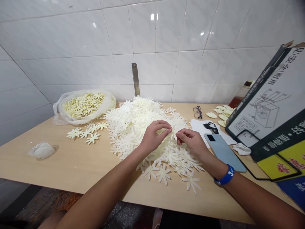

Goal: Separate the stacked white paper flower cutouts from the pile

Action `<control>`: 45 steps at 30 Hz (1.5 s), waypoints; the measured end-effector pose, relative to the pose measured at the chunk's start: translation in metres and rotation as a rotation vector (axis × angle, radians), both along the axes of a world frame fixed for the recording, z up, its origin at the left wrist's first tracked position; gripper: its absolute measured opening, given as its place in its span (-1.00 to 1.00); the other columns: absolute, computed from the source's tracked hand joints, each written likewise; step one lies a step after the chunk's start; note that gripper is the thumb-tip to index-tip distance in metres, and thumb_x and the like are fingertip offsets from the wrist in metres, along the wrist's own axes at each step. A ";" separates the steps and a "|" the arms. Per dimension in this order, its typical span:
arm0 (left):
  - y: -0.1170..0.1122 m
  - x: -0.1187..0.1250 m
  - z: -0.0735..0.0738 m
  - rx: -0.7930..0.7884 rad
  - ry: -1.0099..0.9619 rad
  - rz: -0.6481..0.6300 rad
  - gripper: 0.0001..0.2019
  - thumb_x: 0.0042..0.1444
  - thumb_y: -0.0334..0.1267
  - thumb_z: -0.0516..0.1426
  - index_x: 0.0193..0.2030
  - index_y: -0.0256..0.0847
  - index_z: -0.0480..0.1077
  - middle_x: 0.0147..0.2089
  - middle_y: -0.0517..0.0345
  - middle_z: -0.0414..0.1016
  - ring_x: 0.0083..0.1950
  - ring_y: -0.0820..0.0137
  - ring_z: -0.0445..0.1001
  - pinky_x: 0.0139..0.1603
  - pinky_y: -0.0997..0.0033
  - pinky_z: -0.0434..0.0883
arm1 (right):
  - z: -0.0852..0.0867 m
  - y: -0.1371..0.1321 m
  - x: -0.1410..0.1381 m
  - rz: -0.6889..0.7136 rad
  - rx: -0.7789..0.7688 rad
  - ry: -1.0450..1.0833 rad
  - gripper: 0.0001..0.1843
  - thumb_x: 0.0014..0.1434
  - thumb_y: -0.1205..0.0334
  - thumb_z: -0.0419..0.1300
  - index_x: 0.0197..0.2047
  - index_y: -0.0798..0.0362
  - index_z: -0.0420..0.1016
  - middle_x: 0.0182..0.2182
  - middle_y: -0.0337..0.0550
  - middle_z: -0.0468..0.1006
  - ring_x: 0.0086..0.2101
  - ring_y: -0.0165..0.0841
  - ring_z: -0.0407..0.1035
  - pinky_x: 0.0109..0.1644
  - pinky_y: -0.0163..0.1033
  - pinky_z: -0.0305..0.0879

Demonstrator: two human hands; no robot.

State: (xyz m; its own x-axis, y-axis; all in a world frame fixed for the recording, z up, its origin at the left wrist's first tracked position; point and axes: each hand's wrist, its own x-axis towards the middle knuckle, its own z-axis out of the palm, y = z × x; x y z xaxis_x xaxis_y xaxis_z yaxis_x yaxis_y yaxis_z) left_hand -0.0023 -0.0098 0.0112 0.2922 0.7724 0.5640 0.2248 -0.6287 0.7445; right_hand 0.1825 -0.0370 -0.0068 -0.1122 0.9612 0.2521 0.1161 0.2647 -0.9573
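A big heap of white flower-shaped cutouts covers the middle of the wooden table. My left hand and my right hand meet above the heap's near side. Both pinch one white flower cutout between fingertips, the left from the left edge, the right from the right. A blue wristband sits on my right wrist.
A clear plastic bag of yellowish flower cutouts lies at the back left, with a few loose ones beside it. A crumpled plastic scrap sits far left. A phone, glasses and a printed carton stand right.
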 end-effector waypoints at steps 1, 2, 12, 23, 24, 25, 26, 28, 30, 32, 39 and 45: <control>0.001 -0.001 0.001 -0.057 -0.050 0.003 -0.90 0.12 -0.24 0.20 -0.30 -0.15 0.56 -0.13 0.04 0.56 -0.01 0.26 0.47 0.08 0.27 0.35 | 0.000 0.000 0.000 -0.002 0.002 -0.003 -0.66 0.16 -0.05 0.24 -0.47 0.05 0.49 -0.57 -0.20 0.44 -0.48 -0.36 0.32 -0.34 -0.24 0.27; 0.002 -0.002 0.002 -0.119 -0.101 0.016 -0.90 0.11 -0.24 0.20 -0.31 -0.16 0.55 -0.14 0.04 0.57 -0.03 0.27 0.48 0.06 0.30 0.36 | 0.000 0.000 0.001 -0.009 0.006 -0.003 -0.66 0.16 -0.05 0.23 -0.46 0.04 0.48 -0.57 -0.21 0.43 -0.48 -0.36 0.31 -0.34 -0.24 0.27; 0.020 -0.013 0.001 -0.571 -0.533 0.036 -0.81 -0.11 -0.22 0.31 -0.38 -0.28 0.49 -0.36 0.17 0.46 -0.46 0.54 0.34 -0.37 0.48 0.30 | -0.002 0.002 0.000 -0.067 -0.062 0.099 -0.65 0.10 -0.09 0.28 -0.41 0.05 0.49 -0.59 -0.20 0.43 -0.50 -0.34 0.34 -0.38 -0.22 0.30; 0.012 -0.013 0.002 -0.040 0.024 0.270 -0.83 0.08 -0.17 0.24 -0.20 -0.13 0.56 -0.12 0.05 0.51 -0.01 0.25 0.41 0.07 0.25 0.30 | -0.002 0.003 0.001 -0.122 -0.061 0.170 -0.65 0.06 -0.06 0.34 -0.46 0.07 0.52 -0.49 -0.18 0.46 -0.52 -0.41 0.31 -0.39 -0.26 0.27; 0.009 -0.012 0.001 0.064 0.074 0.260 -0.84 0.11 -0.19 0.23 -0.18 -0.11 0.56 -0.07 0.04 0.51 0.05 0.23 0.39 0.13 0.23 0.27 | -0.001 0.003 0.001 -0.119 -0.061 0.163 -0.65 0.06 -0.06 0.33 -0.47 0.07 0.52 -0.50 -0.18 0.46 -0.51 -0.41 0.31 -0.39 -0.26 0.27; 0.007 -0.010 0.001 0.137 0.110 0.224 -0.84 0.15 -0.20 0.20 -0.16 -0.09 0.56 -0.04 0.04 0.50 0.09 0.23 0.38 0.17 0.21 0.25 | -0.001 0.002 0.001 -0.113 -0.059 0.154 -0.65 0.06 -0.06 0.33 -0.48 0.07 0.52 -0.50 -0.18 0.46 -0.51 -0.40 0.31 -0.39 -0.26 0.26; 0.004 -0.007 0.000 0.179 0.135 0.173 -0.83 0.18 -0.19 0.18 -0.14 -0.08 0.56 -0.04 0.04 0.51 0.08 0.24 0.39 0.18 0.21 0.25 | -0.001 0.002 0.001 -0.107 -0.052 0.141 -0.65 0.07 -0.06 0.33 -0.48 0.07 0.51 -0.51 -0.18 0.46 -0.50 -0.40 0.31 -0.38 -0.26 0.26; 0.000 -0.002 -0.002 0.213 0.173 0.065 -0.82 0.20 -0.16 0.17 -0.12 -0.07 0.55 -0.07 0.06 0.54 0.04 0.26 0.43 0.16 0.20 0.28 | -0.001 0.001 0.000 -0.085 -0.029 0.110 -0.65 0.08 -0.06 0.32 -0.50 0.06 0.51 -0.54 -0.19 0.45 -0.50 -0.39 0.31 -0.37 -0.26 0.25; -0.003 0.003 -0.006 0.220 0.194 0.002 -0.82 0.19 -0.16 0.18 -0.12 -0.07 0.55 -0.10 0.08 0.57 0.01 0.27 0.45 0.14 0.20 0.30 | -0.001 0.001 0.000 -0.057 -0.005 0.077 -0.64 0.08 -0.06 0.32 -0.52 0.06 0.50 -0.58 -0.21 0.42 -0.50 -0.39 0.28 -0.38 -0.27 0.23; -0.005 0.007 -0.007 0.192 0.187 -0.030 -0.87 0.17 -0.18 0.19 -0.19 -0.10 0.55 -0.15 0.10 0.58 -0.05 0.29 0.48 0.10 0.21 0.32 | -0.002 0.001 0.001 -0.042 0.005 0.049 -0.63 0.07 -0.06 0.32 -0.53 0.06 0.50 -0.61 -0.23 0.40 -0.51 -0.40 0.26 -0.39 -0.28 0.21; 0.001 0.001 0.000 -0.190 -0.131 0.063 -0.89 0.13 -0.23 0.19 -0.30 -0.20 0.52 -0.22 0.09 0.58 -0.13 0.34 0.50 -0.06 0.38 0.39 | 0.000 0.002 0.003 -0.079 0.010 0.005 -0.62 0.14 -0.03 0.27 -0.55 0.06 0.42 -0.60 -0.25 0.38 -0.51 -0.41 0.27 -0.36 -0.29 0.22; 0.014 -0.009 0.002 -0.404 -0.405 0.105 -0.83 0.02 -0.22 0.24 -0.26 -0.24 0.51 -0.30 0.14 0.52 -0.30 0.46 0.41 -0.29 0.50 0.31 | -0.006 0.005 0.004 -0.074 -0.024 0.092 -0.66 0.16 -0.04 0.24 -0.44 0.06 0.42 -0.56 -0.26 0.38 -0.51 -0.40 0.32 -0.36 -0.27 0.27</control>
